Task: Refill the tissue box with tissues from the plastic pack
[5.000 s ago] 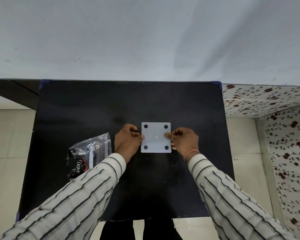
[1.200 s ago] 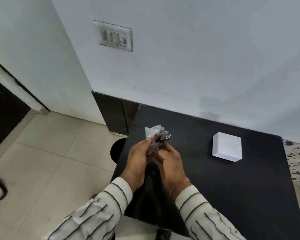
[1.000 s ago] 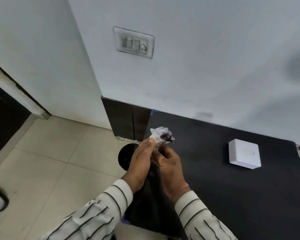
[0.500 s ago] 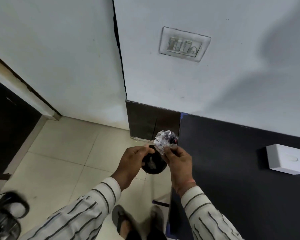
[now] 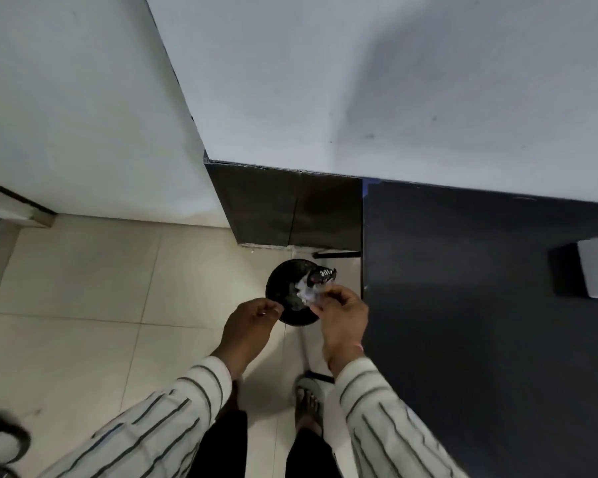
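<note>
The right hand point(image 5: 339, 313) is pinched shut on the crumpled plastic pack point(image 5: 313, 286). The left hand point(image 5: 247, 327) is beside it, fingers curled, holding nothing.

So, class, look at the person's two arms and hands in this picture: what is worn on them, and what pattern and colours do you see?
Both arms wear long, loose white sleeves with thin dark stripes, ending in cuffs at the wrists. The left hand is bare, with nothing visible on it. The right hand is bare too, but a thin pinkish-red thread band shows at its wrist, just above the cuff.
</note>
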